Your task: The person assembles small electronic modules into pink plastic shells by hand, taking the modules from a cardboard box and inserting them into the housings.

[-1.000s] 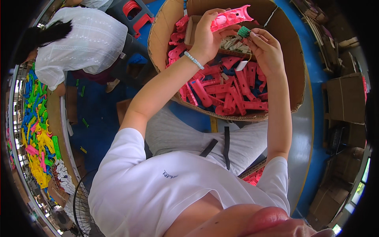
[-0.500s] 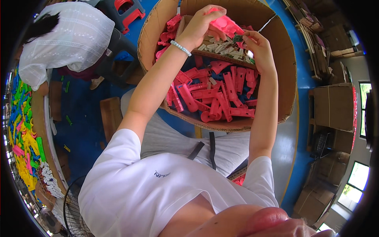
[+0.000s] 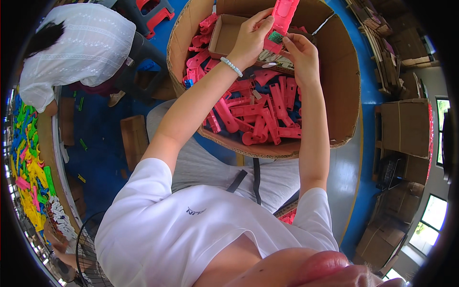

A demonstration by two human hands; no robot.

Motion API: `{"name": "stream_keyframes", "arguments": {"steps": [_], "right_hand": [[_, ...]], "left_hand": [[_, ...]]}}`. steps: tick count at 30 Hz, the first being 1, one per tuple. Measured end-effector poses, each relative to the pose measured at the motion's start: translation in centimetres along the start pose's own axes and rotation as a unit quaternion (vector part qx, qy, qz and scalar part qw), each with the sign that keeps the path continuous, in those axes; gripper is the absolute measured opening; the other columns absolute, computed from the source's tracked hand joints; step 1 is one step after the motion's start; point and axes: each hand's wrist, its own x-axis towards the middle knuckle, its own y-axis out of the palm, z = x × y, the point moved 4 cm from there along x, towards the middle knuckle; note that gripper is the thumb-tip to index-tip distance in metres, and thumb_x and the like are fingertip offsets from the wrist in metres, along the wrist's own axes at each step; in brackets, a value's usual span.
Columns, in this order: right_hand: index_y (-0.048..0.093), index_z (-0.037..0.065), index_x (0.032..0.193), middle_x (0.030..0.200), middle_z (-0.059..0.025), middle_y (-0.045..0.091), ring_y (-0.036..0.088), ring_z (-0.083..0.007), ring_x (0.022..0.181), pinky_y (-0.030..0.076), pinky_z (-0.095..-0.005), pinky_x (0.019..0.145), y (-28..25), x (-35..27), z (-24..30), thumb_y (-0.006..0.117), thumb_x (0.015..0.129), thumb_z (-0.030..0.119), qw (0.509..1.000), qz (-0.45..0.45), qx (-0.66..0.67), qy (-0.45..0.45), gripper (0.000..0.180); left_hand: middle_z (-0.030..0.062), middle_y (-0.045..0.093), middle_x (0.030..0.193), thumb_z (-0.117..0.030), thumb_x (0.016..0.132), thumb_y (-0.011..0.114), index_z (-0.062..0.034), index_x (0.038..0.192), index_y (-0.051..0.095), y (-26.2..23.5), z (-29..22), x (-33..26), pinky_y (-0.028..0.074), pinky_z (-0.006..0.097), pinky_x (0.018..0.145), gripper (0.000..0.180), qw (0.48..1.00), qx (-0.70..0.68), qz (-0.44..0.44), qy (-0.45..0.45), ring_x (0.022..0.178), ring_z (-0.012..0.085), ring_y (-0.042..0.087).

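Note:
Over the far side of a large cardboard box, my left hand (image 3: 250,42) grips a pink plastic housing (image 3: 286,13), tilted with one end up. A small green circuit board (image 3: 276,37) lies against the housing's near end. My right hand (image 3: 305,56) pinches the board's right edge between thumb and fingers. Many loose pink plastic housings (image 3: 275,107) lie heaped in the box below my hands. Behind my left hand sits a shallow cardboard tray (image 3: 224,34); small white parts (image 3: 282,61) show in it, partly covered by my hands.
The big cardboard box (image 3: 342,91) stands before my knees. At left a person in a white top (image 3: 83,45) sits by a table heaped with colourful plastic parts (image 3: 33,167). A wire fan (image 3: 88,248) is near my left elbow. Cartons (image 3: 404,129) are stacked at right.
The pink housing has turned from lying slanted to more upright. The circuit board has moved left with my right hand and now lies against the housing. My left hand has shifted slightly down.

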Motion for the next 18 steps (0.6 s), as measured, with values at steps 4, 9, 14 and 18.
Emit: {"name": "stream_keyframes", "arguments": {"steps": [4,9,14,18], "right_hand": [[0.061,-0.005,0.105,0.094,-0.0062,0.064,0.062,-0.0120,0.085,0.056,-0.0281,0.074,0.0,-0.1,-0.1,0.063,0.092,0.010,0.999,-0.020,-0.029,0.003,0.020],[0.061,-0.005,0.104,0.091,-0.0066,0.063,0.061,-0.0113,0.082,0.058,-0.0273,0.070,-0.1,-0.3,0.2,0.063,0.092,0.010,0.999,-0.037,-0.010,0.007,0.019],[0.061,-0.005,0.103,0.089,-0.0059,0.063,0.061,-0.0107,0.079,0.058,-0.0267,0.069,-0.9,-0.6,0.2,0.063,0.092,0.010,0.999,-0.051,-0.001,0.007,0.019],[0.061,-0.005,0.102,0.088,-0.0068,0.063,0.061,-0.0111,0.078,0.058,-0.0270,0.069,-1.0,-0.5,0.2,0.063,0.092,0.010,0.998,-0.060,-0.019,0.001,0.019]], "left_hand": [[0.0089,0.066,0.111,-0.014,0.098,0.054,0.0018,0.127,0.058,0.4,-0.3,-0.4,0.048,0.025,0.087,0.033,0.998,0.026,-0.027,0.049,0.098,0.0096,0.061],[0.0100,0.066,0.115,-0.012,0.096,0.055,0.0027,0.128,0.057,0.3,0.0,-0.8,0.048,0.025,0.089,0.035,0.998,0.034,-0.004,0.045,0.101,0.0111,0.061],[0.0110,0.062,0.124,-0.009,0.096,0.054,0.0037,0.131,0.054,0.8,-0.1,-1.5,0.045,0.027,0.097,0.037,0.990,0.135,0.027,0.023,0.111,0.0133,0.058],[0.0113,0.062,0.125,-0.011,0.097,0.054,0.0040,0.131,0.053,1.0,-0.2,-1.7,0.044,0.027,0.098,0.038,0.975,0.207,0.032,0.068,0.112,0.0131,0.058]]}}
